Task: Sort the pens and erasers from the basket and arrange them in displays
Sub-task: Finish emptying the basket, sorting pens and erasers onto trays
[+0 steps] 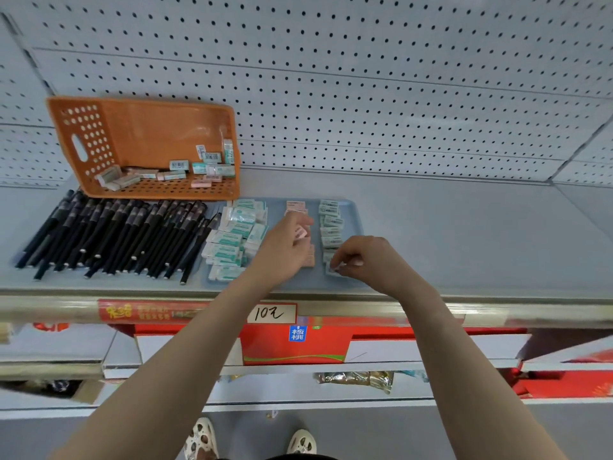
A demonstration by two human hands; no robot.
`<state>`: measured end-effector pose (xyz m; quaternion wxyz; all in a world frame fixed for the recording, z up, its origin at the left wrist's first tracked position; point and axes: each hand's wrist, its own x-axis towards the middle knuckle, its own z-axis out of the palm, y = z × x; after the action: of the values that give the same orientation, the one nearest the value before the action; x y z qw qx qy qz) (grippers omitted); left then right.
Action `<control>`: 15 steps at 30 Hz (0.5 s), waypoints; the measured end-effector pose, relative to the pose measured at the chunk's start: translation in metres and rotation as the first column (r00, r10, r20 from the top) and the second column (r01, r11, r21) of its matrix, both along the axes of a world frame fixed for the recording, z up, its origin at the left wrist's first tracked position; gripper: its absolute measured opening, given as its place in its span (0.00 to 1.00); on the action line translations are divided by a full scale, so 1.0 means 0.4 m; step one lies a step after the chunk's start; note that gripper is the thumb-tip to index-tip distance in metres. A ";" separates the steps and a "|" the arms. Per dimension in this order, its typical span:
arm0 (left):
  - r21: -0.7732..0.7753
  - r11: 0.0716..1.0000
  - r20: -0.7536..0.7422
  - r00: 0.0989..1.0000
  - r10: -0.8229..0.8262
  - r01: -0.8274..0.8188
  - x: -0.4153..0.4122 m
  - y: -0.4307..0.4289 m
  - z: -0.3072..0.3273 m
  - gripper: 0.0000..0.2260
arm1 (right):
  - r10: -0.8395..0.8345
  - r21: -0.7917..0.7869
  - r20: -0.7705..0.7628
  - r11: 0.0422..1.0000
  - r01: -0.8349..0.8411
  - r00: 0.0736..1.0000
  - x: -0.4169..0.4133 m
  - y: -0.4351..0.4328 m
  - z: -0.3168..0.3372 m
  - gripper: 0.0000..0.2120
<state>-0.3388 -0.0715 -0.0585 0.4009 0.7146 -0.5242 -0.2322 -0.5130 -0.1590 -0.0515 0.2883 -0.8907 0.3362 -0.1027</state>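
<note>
An orange basket [146, 127] leans tilted against the pegboard at the back left, with several erasers [172, 174] lying along its lower side. Several black pens [112, 234] lie in a row on the shelf in front of it. On a blue-grey tray [351, 207] there is a pile of green-and-white erasers [232, 240], a column of pink erasers [296, 206] and a column of grey-green erasers [330, 220]. My left hand [285, 247] pinches a pink eraser [300, 232] above the pink column. My right hand [361, 257] pinches a grey-green eraser [333, 269] at the near end of its column.
The shelf [464, 234] stretches right of the tray, backed by a white pegboard [365, 94]. A metal rail with a price tag [272, 313] runs along the front edge. Red boxes [292, 346] sit on the shelf below. My feet show at the bottom.
</note>
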 end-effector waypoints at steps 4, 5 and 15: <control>0.022 0.998 -0.336 0.941 -0.044 0.055 0.031 0.025 0.022 0.17 | 0.041 -0.038 -0.069 0.998 -0.044 0.997 0.006 -0.005 -0.003 0.09; 0.017 0.997 -0.353 0.934 -0.063 0.074 0.038 0.030 0.020 0.18 | 0.030 -0.034 -0.070 0.999 -0.033 0.997 0.008 -0.004 0.000 0.08; -0.059 0.994 -0.488 0.865 -0.112 0.095 0.056 0.021 0.012 0.23 | -0.192 0.378 0.293 0.923 0.071 0.937 0.122 0.022 0.045 0.09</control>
<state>-0.3165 -0.0631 -0.0536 0.5194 0.5963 -0.4466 -0.4185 -0.4642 -0.1501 -0.0334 0.4911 -0.7681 0.3569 -0.2037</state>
